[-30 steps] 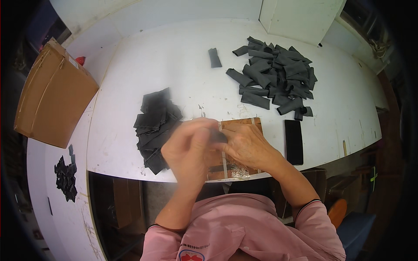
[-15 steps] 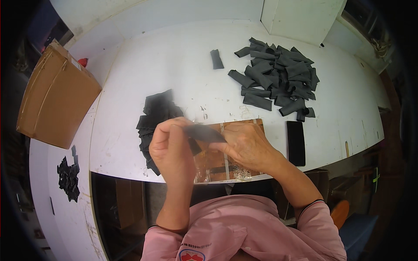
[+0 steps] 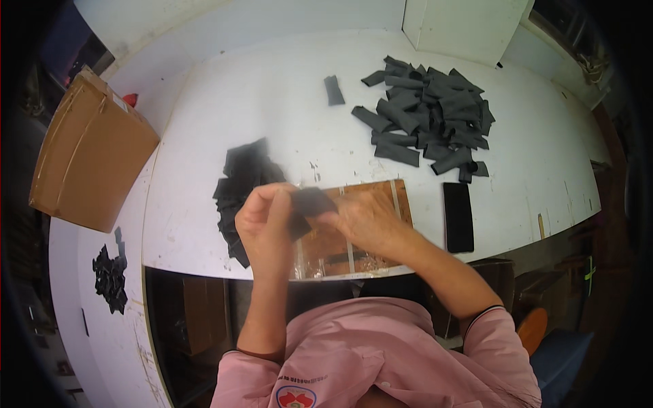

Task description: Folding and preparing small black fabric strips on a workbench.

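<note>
My left hand (image 3: 264,221) pinches one end of a small black fabric piece (image 3: 313,200), and my right hand (image 3: 371,219) grips its other end. Both hands are closed and held close together above a brown board (image 3: 325,246) with strips of clear tape on it. The piece is slightly smeared by motion, so I cannot tell whether it is a tube or a flat strip. Partly behind my left hand, a stack of black fabric pieces (image 3: 241,178) lies on the white table.
Dark grey fabric tubes (image 3: 435,112) lie heaped at the far right, with a single tube (image 3: 334,91) apart from them. A flat black rectangular object (image 3: 458,219) lies right of the board. A cardboard box (image 3: 95,153) and more black pieces (image 3: 109,279) are at the left.
My right hand has moved left, closer to my left hand, and the fabric span between them looks shorter. The whole view has shifted slightly.
</note>
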Available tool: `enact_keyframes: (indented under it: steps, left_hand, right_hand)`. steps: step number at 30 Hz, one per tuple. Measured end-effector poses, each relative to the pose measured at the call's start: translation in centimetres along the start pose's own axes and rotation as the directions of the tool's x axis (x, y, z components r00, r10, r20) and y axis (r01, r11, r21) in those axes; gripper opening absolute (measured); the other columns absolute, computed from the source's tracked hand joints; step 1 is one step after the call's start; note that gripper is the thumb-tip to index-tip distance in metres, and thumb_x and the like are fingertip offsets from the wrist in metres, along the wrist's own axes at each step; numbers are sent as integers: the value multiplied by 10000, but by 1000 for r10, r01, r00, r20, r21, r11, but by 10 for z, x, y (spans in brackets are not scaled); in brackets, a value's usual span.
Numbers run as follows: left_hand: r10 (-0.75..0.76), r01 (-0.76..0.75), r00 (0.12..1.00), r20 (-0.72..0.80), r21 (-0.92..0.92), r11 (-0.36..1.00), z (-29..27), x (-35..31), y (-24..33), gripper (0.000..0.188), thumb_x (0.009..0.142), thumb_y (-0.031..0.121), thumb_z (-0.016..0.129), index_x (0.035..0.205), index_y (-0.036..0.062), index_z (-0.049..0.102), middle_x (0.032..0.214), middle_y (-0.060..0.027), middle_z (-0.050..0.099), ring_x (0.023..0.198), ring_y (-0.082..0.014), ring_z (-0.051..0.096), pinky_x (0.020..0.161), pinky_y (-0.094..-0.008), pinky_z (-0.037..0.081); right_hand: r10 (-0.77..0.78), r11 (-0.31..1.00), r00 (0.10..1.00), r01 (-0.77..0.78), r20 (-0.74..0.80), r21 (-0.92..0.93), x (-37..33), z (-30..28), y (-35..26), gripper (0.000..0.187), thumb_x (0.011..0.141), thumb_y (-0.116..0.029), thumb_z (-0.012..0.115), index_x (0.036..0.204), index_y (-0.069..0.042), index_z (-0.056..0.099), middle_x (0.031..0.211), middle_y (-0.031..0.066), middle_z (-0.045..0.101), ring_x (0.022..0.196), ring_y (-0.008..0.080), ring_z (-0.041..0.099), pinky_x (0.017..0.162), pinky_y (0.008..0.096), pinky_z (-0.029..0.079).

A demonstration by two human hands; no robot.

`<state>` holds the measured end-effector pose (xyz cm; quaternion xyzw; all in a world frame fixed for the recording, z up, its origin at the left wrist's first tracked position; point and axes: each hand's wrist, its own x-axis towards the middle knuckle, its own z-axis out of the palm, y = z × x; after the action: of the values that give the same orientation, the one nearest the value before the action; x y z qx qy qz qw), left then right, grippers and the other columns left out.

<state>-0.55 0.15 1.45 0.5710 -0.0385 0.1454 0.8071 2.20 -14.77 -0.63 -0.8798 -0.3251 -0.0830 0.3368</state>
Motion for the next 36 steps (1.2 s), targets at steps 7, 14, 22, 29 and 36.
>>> enact_keyframes:
  steps: [7, 14, 22, 29, 36]
  left_hand:
    - [182, -107, 983, 22, 875, 471, -51, -11, -66, 181, 787, 71, 558, 956, 5, 548, 853, -103, 585, 730, -160, 546, 694, -268, 421]
    - [-43, -176, 983, 176, 984, 3, -73, -5, -83, 150, 658, 18, 609, 794, -7, 551, 772, -145, 554, 772, -317, 512, 690, -393, 412]
    - [-52, 36, 999, 2, 705, 708, -43, -21, -53, 86, 724, 25, 600, 709, 15, 515, 651, -43, 524, 532, -138, 478, 501, -245, 386]
    - [-385, 387, 920, -76, 22, 922, -9, -74, -37, 104, 759, 1, 591, 777, 39, 496, 620, -1, 512, 479, -76, 483, 451, -186, 398]
    - [-519, 530, 848, 108, -129, 838, -12, -64, -15, 280, 792, 211, 542, 992, 18, 507, 841, -29, 525, 690, -83, 492, 528, -213, 404]
  right_hand:
    - [350, 605, 926, -106, -144, 789, 51, -53, 33, 537, 833, -492, 426, 758, 26, 548, 540, 16, 492, 500, 90, 471, 486, 208, 382]
    - [536, 574, 844, -345, -22, 743, -39, 17, 19, 355, 860, -327, 446, 795, 4, 554, 567, 28, 511, 509, 80, 470, 460, 222, 370]
    - [370, 853, 918, -275, -143, 443, -65, 34, -14, 274, 746, -245, 625, 834, 7, 561, 707, 94, 565, 589, 235, 559, 548, 332, 441]
    - [450, 592, 892, -269, -35, 759, -71, 31, -14, 203, 739, -161, 644, 821, 10, 572, 709, 35, 569, 614, 73, 517, 553, 218, 422]
    - [371, 549, 914, -360, 166, 755, -71, 2, -2, 141, 751, -116, 613, 769, 23, 607, 616, 12, 542, 562, 63, 461, 516, 211, 367]
